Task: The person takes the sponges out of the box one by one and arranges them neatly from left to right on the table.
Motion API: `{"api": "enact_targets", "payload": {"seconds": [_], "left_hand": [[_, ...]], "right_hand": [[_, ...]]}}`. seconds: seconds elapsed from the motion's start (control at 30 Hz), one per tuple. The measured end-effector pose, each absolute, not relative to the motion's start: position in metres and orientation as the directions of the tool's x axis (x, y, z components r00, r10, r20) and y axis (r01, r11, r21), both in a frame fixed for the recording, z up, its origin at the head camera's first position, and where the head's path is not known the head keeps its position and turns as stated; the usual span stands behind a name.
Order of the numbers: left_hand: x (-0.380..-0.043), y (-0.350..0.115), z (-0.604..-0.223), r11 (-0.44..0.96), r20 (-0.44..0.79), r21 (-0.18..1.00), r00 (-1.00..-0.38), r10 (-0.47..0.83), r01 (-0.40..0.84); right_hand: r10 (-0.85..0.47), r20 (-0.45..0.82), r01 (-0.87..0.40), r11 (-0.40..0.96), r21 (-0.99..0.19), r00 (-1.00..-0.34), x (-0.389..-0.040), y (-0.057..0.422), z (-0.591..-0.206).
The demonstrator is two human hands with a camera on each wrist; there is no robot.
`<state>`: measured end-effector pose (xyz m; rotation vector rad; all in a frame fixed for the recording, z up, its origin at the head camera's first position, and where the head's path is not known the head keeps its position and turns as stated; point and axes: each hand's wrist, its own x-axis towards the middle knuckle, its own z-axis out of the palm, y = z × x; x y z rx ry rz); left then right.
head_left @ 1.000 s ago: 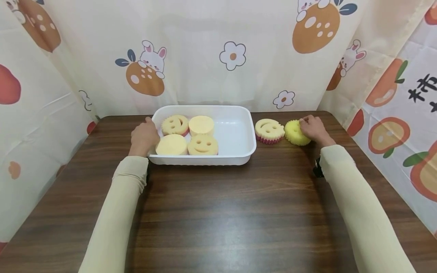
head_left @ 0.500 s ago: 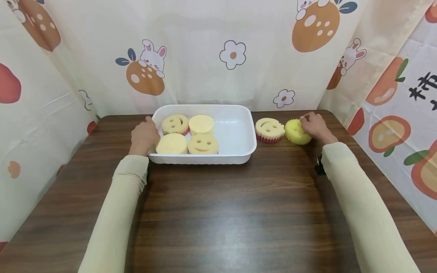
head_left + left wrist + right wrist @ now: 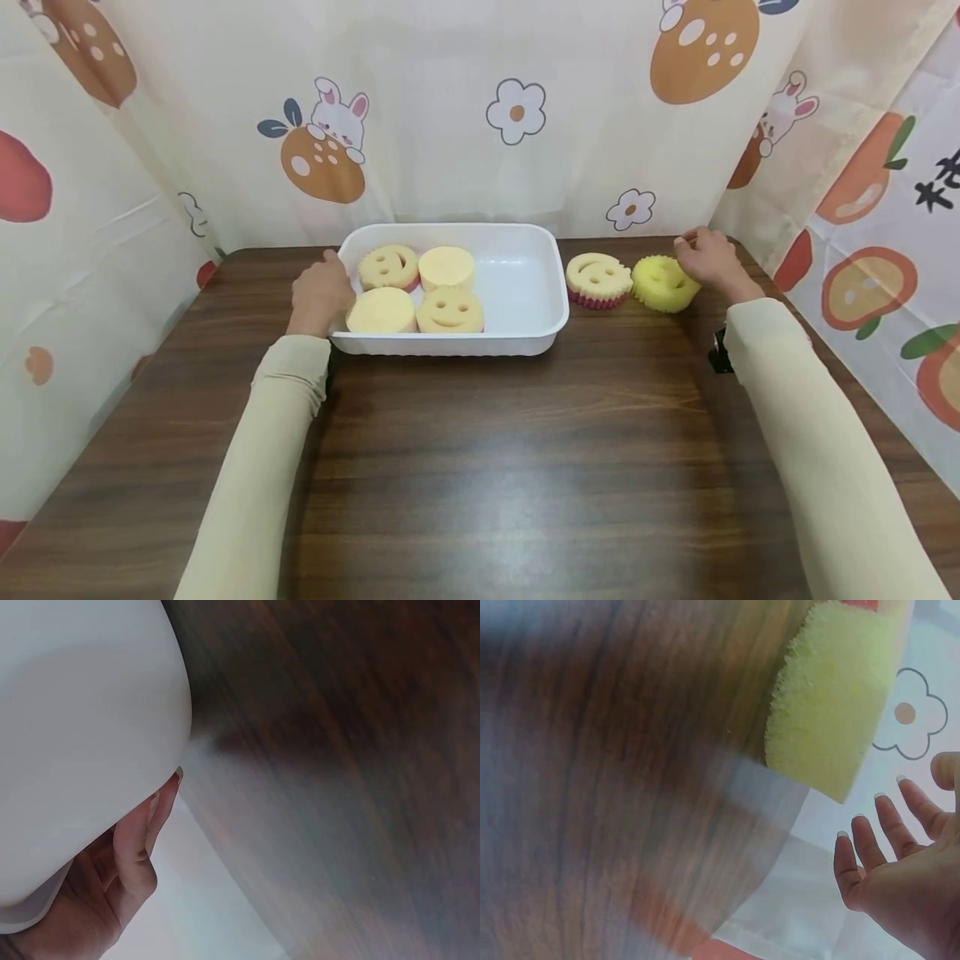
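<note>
The white tray (image 3: 517, 292) of round sponges (image 3: 381, 308) is gripped at its left end by the left hand (image 3: 321, 292), presumably for steadiness, while the yellow smiley sponge (image 3: 662, 287), beyond the tray's right end, is not clasped by the spread-fingered right hand (image 3: 711, 257).

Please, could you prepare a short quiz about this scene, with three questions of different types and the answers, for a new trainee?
1. How many of the sponges inside the white tray have a face cut into the top?

2. True or false: the right hand is apart from the bright yellow sponge.

3. Where is the left hand?
A) On the bright yellow sponge
B) At the left end of the white tray
C) Above the right end of the white tray

Key: 1. Two. 2. True. 3. B.
</note>
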<state>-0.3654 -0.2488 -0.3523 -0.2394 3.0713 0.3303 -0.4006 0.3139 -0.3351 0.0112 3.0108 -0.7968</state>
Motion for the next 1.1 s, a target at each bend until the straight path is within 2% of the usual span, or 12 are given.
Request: {"api": "enact_targets", "payload": {"seconds": [0.23,0.43,1.1], "left_hand": [[-0.367,-0.251,-0.353,0.966,-0.068,0.204,-0.987,-0.145,-0.156],[-0.367,-0.251,-0.354,0.967,-0.05,0.202,-0.988,-0.149,-0.156],[-0.365,-0.251,-0.351,0.969,-0.048,0.182,-0.986,-0.159,-0.165]], "right_hand": [[-0.019,0.016,-0.024,0.873,-0.487,-1.0,-0.402,0.315,-0.329],[-0.007,-0.001,-0.005,0.863,-0.505,-1.0,-0.405,0.309,-0.33],[-0.068,0.043,-0.08,0.849,-0.522,-0.997,-0.415,0.266,-0.313]]}}
